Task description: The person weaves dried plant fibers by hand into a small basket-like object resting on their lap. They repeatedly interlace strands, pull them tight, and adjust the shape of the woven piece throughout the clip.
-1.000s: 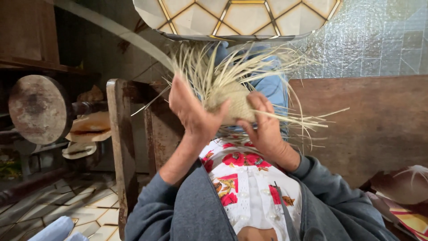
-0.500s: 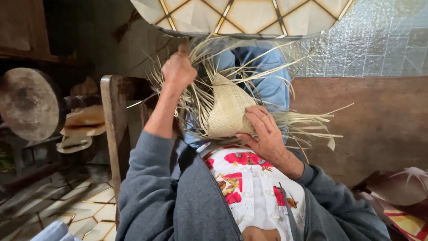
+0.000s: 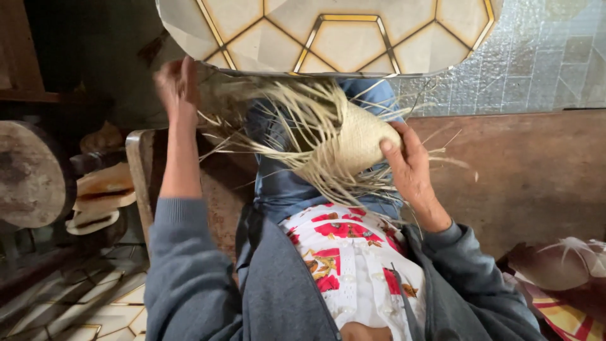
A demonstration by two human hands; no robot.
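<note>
My right hand (image 3: 409, 165) grips a partly woven pale straw piece (image 3: 358, 144), cone-shaped, held over my lap. Many loose straw strands (image 3: 297, 120) fan out from it to the left and downward. Raised high at the upper left, my left hand (image 3: 177, 85) has its fingers pinched on a few thin strands pulled out from the weave. I wear a grey cardigan, a floral white top and blue jeans.
A wide woven brim (image 3: 328, 31) with a hexagon pattern fills the top of the view. A wooden chair back (image 3: 140, 177) stands at left, with stacked straw hats (image 3: 101, 196) and a round wooden block (image 3: 28, 173) beyond. A wooden bench (image 3: 524, 170) runs right.
My left hand left the woven piece and rose up and to the left, drawing strands out. The right hand stayed on the piece, which turned to point right.
</note>
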